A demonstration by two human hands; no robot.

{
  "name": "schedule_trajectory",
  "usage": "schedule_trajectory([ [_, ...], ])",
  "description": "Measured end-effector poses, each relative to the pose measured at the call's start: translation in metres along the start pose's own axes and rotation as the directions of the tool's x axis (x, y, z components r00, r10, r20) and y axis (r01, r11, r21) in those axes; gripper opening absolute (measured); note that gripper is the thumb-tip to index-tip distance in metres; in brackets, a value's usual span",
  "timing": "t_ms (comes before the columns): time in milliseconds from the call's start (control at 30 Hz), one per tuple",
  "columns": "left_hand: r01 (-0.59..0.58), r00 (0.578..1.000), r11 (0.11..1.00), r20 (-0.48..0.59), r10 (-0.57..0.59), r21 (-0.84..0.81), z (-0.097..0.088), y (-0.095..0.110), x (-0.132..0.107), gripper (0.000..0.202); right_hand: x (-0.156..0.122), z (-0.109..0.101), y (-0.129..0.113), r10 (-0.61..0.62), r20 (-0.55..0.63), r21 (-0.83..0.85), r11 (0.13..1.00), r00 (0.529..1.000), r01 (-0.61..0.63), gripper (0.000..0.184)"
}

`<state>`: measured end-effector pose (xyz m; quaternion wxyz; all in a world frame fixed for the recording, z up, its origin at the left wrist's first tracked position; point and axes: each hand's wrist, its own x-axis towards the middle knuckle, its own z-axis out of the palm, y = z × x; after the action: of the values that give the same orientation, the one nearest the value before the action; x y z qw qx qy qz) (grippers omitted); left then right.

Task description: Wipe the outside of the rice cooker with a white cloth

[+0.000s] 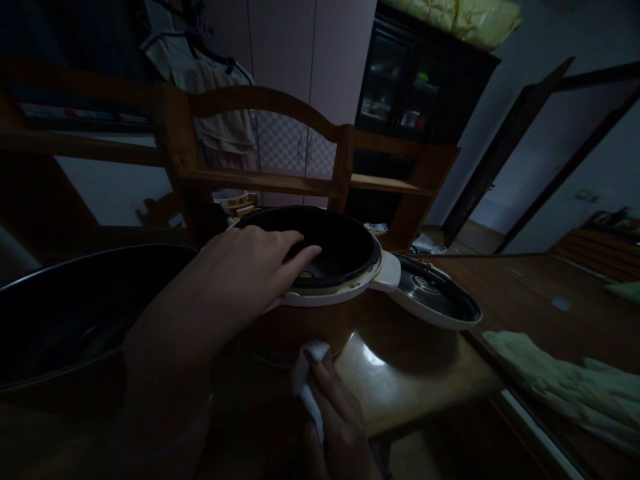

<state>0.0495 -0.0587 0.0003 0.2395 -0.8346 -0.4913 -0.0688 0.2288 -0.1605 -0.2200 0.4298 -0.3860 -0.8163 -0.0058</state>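
A round electric cooker [325, 300] with a white rim and a dark inside stands on the table, its top uncovered. My left hand [250, 267] reaches over its near left rim, thumb and index finger stretched out and apart above the opening. The other fingers are partly hidden, so I cannot tell whether they touch the rim. Lower down, my right hand [337, 413] pinches a folded white cloth [303, 380] close to the cooker's front wall. I cannot make out whether cloth and wall touch. To the right lies the cooker's lid [430, 293], inner side up.
At the left stands a large dark pot [65, 313], close to my left forearm. A wooden rack [265, 103] rises behind the cooker. Pale green cloth [565, 373] lies on the brown surface at right. The glossy tabletop [415, 380] ends at the front right.
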Motion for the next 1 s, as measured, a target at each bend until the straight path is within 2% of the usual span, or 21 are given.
schedule_trajectory([
  [67, -0.032, 0.999, 0.999, -0.014, 0.033, 0.041, 0.000, 0.000, -0.001, 0.056, -0.011, 0.004, 0.007, 0.115, -0.062, 0.024, 0.993, 0.991, -0.114, 0.058],
  [133, -0.073, 0.997, 0.994, -0.030, 0.076, 0.086, 0.001, -0.001, -0.002, 0.054, -0.015, 0.001, 0.019, 0.314, -0.132, 0.107, 0.947, 0.940, -0.302, 0.054],
  [167, -0.088, 0.995, 0.991, -0.034, 0.092, 0.098, 0.002, -0.002, -0.003, 0.053, -0.015, -0.002, 0.026, 0.428, -0.158, 0.160, 0.901, 0.890, -0.404, 0.051],
  [233, -0.106, 0.993, 0.989, -0.045, 0.111, 0.107, 0.003, -0.003, -0.004, 0.052, -0.011, -0.012, 0.041, 0.597, -0.267, 0.293, 0.798, 0.756, -0.527, 0.045],
  [300, -0.112, 0.992, 0.988, -0.054, 0.118, 0.103, 0.004, -0.003, -0.005, 0.052, -0.005, -0.024, 0.051, 0.681, -0.301, 0.403, 0.725, 0.667, -0.558, 0.046],
  [400, -0.106, 0.991, 0.990, -0.068, 0.113, 0.097, 0.004, -0.002, -0.005, 0.054, 0.004, -0.035, 0.054, 0.722, -0.313, 0.524, 0.673, 0.617, -0.521, 0.048],
  [467, -0.103, 0.991, 0.990, -0.071, 0.110, 0.098, 0.004, -0.002, -0.005, 0.054, 0.009, -0.035, 0.050, 0.723, -0.303, 0.539, 0.667, 0.620, -0.514, 0.048],
  [500, -0.106, 0.991, 0.990, -0.071, 0.114, 0.098, 0.004, -0.001, -0.005, 0.054, 0.011, -0.033, 0.048, 0.707, -0.295, 0.525, 0.682, 0.643, -0.510, 0.048],
  [600, -0.109, 0.991, 0.990, -0.070, 0.115, 0.087, 0.004, -0.002, -0.005, 0.053, 0.022, -0.025, 0.037, 0.598, -0.286, 0.454, 0.772, 0.749, -0.444, 0.050],
  [633, -0.108, 0.991, 0.990, -0.070, 0.114, 0.088, 0.004, -0.002, -0.005, 0.054, 0.027, -0.024, 0.033, 0.577, -0.283, 0.452, 0.785, 0.766, -0.424, 0.051],
  [833, -0.101, 0.992, 0.992, -0.066, 0.106, 0.077, 0.003, -0.001, -0.003, 0.054, 0.056, -0.027, 0.008, 0.569, -0.212, 0.535, 0.748, 0.795, -0.393, 0.047],
  [900, -0.087, 0.994, 0.994, -0.058, 0.091, 0.071, 0.002, -0.001, -0.003, 0.052, 0.055, -0.027, 0.007, 0.550, -0.209, 0.517, 0.764, 0.808, -0.386, 0.046],
  [1000, -0.089, 0.994, 0.993, -0.063, 0.094, 0.082, 0.002, -0.001, -0.004, 0.050, 0.041, -0.019, 0.007, 0.481, -0.241, 0.429, 0.832, 0.843, -0.352, 0.046],
])
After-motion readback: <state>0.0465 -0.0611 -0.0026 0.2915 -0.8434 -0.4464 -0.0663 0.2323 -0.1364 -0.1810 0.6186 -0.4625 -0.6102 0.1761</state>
